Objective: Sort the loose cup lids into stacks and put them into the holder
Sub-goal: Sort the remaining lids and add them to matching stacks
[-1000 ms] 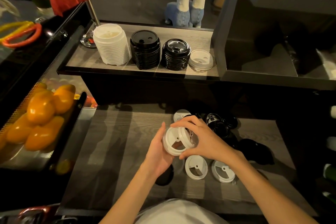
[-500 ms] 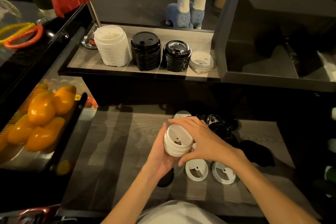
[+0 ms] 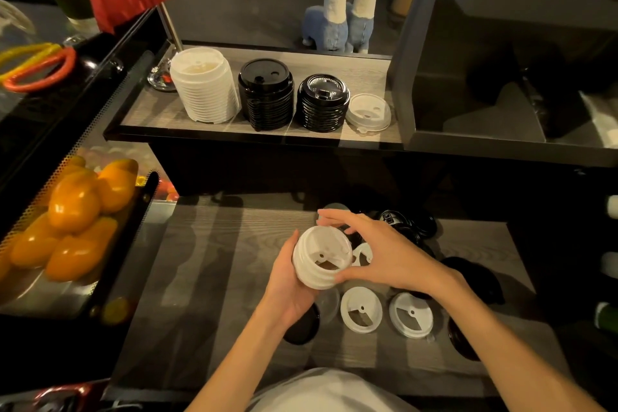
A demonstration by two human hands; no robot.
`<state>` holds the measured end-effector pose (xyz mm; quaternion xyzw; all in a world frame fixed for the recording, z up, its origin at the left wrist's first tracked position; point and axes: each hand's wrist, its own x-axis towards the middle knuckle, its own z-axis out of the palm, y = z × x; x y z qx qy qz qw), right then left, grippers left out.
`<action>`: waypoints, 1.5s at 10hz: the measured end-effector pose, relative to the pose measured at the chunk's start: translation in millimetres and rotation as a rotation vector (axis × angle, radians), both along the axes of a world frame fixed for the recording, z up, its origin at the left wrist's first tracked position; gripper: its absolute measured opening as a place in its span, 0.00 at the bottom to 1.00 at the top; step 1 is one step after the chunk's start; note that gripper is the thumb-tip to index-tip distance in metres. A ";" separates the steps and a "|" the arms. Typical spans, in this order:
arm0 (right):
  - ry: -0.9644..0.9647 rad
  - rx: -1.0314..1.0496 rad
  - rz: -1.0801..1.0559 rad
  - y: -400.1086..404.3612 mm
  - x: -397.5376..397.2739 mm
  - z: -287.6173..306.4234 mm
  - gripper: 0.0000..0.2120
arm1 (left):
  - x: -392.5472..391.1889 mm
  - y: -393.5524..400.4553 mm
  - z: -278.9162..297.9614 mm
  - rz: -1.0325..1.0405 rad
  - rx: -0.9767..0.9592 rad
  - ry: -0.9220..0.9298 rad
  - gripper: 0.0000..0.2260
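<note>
1. In the last second the white lid we were fitting has seated: the short stack of white lids (image 3: 322, 257) now sits square in the left hand (image 3: 290, 281), whose fingers curl round its side, where a moment ago a lid stood tilted at its mouth.
2. The right hand (image 3: 378, 254) has eased off; its fingers are spread and relaxed over the stack's rim, thumb near the lower edge, and we judge it touches lightly rather than grips, though the angle leaves that uncertain.
3. So one more lid is sorted, and the right hand looks free to fetch another.
4. Two loose white lids (image 3: 361, 309) (image 3: 412, 314) lie near the front edge of the tabletop (image 3: 214, 264), just right of the held stack; loose black lids (image 3: 406, 224) cluster toward the back right.
5. On the raised shelf (image 3: 150, 113) behind stand a tall white stack (image 3: 204, 85), two black stacks (image 3: 266, 93) (image 3: 322, 102) and a lone white lid (image 3: 368, 112) at the right end.
6. A tray of orange fruit (image 3: 73, 210) sits to the left.
</note>
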<state>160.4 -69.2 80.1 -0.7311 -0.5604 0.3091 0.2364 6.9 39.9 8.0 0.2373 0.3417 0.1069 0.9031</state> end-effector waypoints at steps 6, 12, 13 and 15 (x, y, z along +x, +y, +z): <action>-0.074 -0.013 0.059 -1.1 -3.6 -0.6 0.42 | 1.6 -7.2 20.4 0.081 0.005 0.031 0.23; -0.083 0.043 0.019 -1.6 -12.8 -1.2 0.40 | 2.8 -6.0 31.0 0.221 0.067 -0.016 0.13; -0.077 0.028 0.045 1.3 -9.1 2.0 0.40 | 2.4 -2.1 30.5 0.208 -0.028 0.028 0.20; -0.044 0.047 0.091 7.0 -7.6 6.5 0.39 | -1.4 2.2 32.7 0.192 -0.098 0.007 0.16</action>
